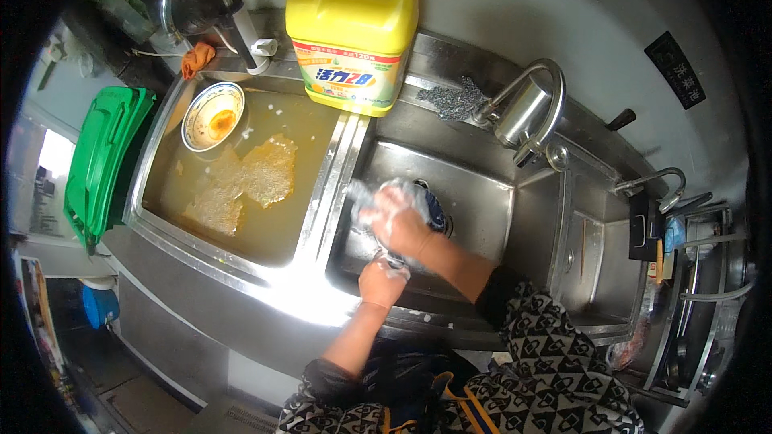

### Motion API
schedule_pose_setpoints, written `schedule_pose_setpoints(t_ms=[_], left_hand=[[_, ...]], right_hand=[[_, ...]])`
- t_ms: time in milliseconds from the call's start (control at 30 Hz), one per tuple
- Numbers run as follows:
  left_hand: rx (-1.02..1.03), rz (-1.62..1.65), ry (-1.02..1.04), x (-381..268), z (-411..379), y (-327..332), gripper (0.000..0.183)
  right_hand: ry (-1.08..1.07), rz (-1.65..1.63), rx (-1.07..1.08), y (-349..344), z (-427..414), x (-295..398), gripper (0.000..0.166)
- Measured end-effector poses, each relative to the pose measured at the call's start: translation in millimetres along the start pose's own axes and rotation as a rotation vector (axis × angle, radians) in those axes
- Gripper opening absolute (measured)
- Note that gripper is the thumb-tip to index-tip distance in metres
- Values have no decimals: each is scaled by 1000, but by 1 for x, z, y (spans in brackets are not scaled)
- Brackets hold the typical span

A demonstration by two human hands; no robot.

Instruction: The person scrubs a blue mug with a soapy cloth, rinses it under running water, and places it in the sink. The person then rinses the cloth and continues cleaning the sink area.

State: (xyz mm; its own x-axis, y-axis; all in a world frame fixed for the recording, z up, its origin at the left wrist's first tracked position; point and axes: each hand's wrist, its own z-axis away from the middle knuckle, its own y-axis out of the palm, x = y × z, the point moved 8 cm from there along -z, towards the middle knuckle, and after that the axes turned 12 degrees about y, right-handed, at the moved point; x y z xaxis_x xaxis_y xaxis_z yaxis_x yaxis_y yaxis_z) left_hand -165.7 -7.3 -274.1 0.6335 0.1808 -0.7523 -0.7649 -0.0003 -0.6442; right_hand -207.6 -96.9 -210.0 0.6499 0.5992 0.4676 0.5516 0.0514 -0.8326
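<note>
Over the middle sink basin (476,217), my right hand (395,220) is covered in white suds and presses a foamy grey-white cloth (362,196); motion blurs both. Just below it, my left hand (384,280), also wet with suds, curls around the near edge of a dish mostly hidden under the hands. Beside my right hand, a dark blue patterned surface (435,211) shows; whether it belongs to that dish I cannot tell. In the left basin, a white bowl (202,114) with a patterned rim and orange-brown residue sits tilted in murky water (289,108) with brownish foam.
A yellow detergent jug (353,30) stands behind the basin divider. Right of it lie a steel-wool scourer (452,98) and a curved faucet (552,102). An orange cloth (198,60) rests at the back left corner. A green bin (105,157) flanks the left basin; a third basin (615,265) lies right.
</note>
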Motion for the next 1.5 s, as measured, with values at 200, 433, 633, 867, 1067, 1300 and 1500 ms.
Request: schedule_pose_setpoints(t_ms=[200, 433, 633, 867, 1067, 1300, 1500], left_hand=[[-38, -13, 17, -4, -1, -3, 30], [62, -65, 67, 1, -5, 10, 24], [-20, 40, -30, -2, -3, -1, 30], [-7, 106, 66, -7, -5, 0, 28], [30, -7, 48, -6, -5, -3, 28], [-2, 11, -8, -10, -7, -3, 30], [-7, 25, 126, -3, -5, 8, 26]], right_hand=[[215, 167, -140, -41, 25, -34, 30], [-87, -87, 138, -23, 27, 33, 24], [231, 150, -158, -37, -11, -37, 20], [160, 4, -38, -40, 72, 4, 24], [119, -70, 35, -15, 18, 2, 20], [313, 124, -151, -55, 50, -33, 17], [157, -122, 91, -28, 55, 20, 15]])
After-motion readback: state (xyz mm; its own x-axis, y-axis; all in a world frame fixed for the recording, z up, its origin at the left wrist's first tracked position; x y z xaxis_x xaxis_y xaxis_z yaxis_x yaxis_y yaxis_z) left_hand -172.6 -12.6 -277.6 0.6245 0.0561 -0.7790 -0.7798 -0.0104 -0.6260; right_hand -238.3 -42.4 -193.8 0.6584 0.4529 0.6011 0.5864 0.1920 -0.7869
